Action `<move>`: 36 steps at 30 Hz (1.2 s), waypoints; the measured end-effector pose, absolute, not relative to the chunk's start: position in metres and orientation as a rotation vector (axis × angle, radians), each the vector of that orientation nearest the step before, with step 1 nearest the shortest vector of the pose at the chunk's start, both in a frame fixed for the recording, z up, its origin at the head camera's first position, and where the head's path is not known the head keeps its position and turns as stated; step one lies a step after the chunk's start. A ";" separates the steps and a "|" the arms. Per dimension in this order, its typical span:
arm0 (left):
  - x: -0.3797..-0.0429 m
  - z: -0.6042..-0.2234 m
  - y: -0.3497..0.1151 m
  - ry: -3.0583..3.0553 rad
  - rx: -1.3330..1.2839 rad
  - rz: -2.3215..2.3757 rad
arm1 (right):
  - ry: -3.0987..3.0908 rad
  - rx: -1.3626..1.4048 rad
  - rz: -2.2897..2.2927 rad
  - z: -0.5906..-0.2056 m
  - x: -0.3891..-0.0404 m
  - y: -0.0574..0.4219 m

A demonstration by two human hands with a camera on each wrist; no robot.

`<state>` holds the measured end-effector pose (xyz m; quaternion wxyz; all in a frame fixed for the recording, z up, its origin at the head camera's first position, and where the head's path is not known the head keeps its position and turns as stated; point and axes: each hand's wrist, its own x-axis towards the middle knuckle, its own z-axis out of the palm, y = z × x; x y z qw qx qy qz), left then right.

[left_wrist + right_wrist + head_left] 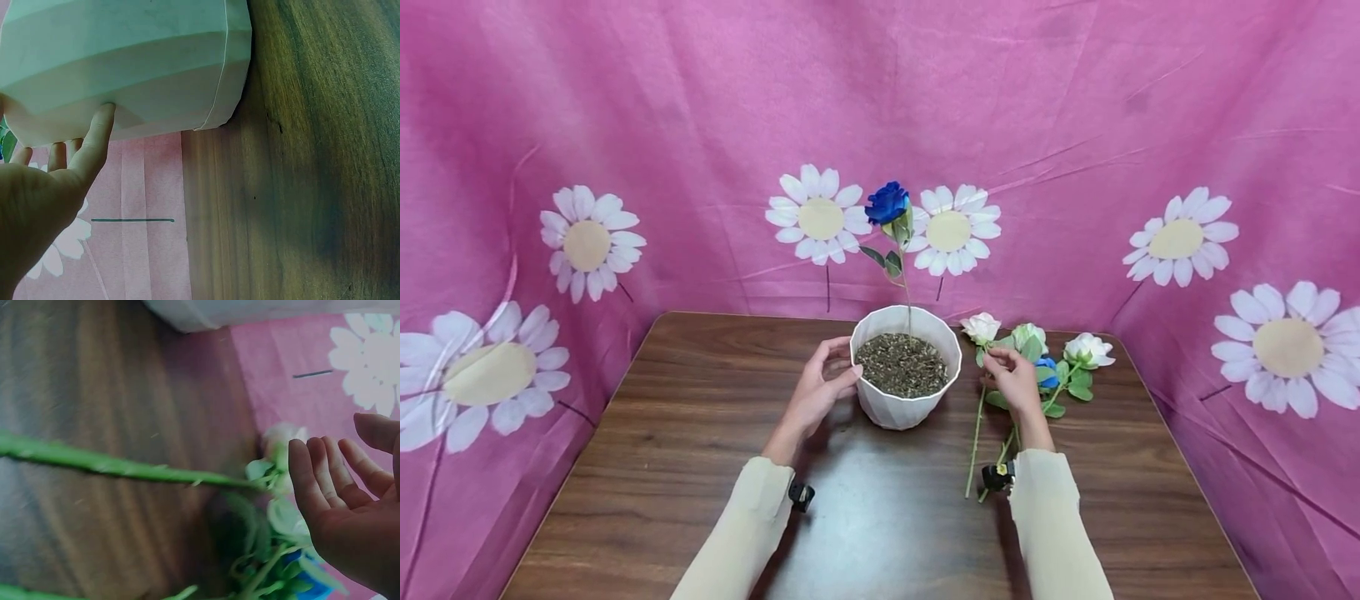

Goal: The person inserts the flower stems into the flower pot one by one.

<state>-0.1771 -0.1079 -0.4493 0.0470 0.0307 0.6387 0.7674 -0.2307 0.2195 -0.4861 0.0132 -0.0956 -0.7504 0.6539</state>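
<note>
A white faceted flowerpot (898, 410) filled with dark, crumbly soil (902, 365) stands on the table. One blue artificial rose (887, 203) rises upright from the soil on a thin stem. My left hand (823, 385) rests against the pot's left side, thumb at the rim; in the left wrist view a straight finger (97, 137) touches the wall. To the right of the pot, my right hand (1015, 379) hovers over the lying roses, its fingers loosely bent and nothing between them. Closest to it is a white rose (981, 327) with a long green stem (119, 466).
More cut roses lie in a loose bunch on the right: a white one (1087, 351), a pale greenish one (1028, 337) and a blue one (1047, 372), with leaves and stems overlapping. A pink curtain (1060, 125) printed with daisies encloses the brown wooden table (700, 417) behind and at both sides.
</note>
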 end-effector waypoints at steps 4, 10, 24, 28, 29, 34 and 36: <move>-0.177 -0.450 -0.107 1.954 0.088 2.337 | -2.359 -0.353 2.044 -0.494 -0.226 0.223; -0.177 -0.451 -0.107 1.943 0.078 2.344 | -2.419 -0.395 2.033 -0.504 -0.222 0.229; -0.177 -0.451 -0.106 1.946 0.094 2.346 | -2.550 -0.589 2.062 -0.507 -0.218 0.228; -0.176 -0.451 -0.105 1.944 0.095 2.337 | -2.588 -0.648 1.951 -0.512 -0.220 0.227; -0.176 -0.452 -0.106 1.944 0.094 2.337 | -2.613 -0.656 1.910 -0.514 -0.221 0.226; -0.176 -0.453 -0.106 1.946 0.076 2.351 | -2.726 -0.665 1.714 -0.522 -0.228 0.219; -0.176 -0.452 -0.106 1.947 0.082 2.350 | -2.731 -0.659 1.668 -0.522 -0.230 0.218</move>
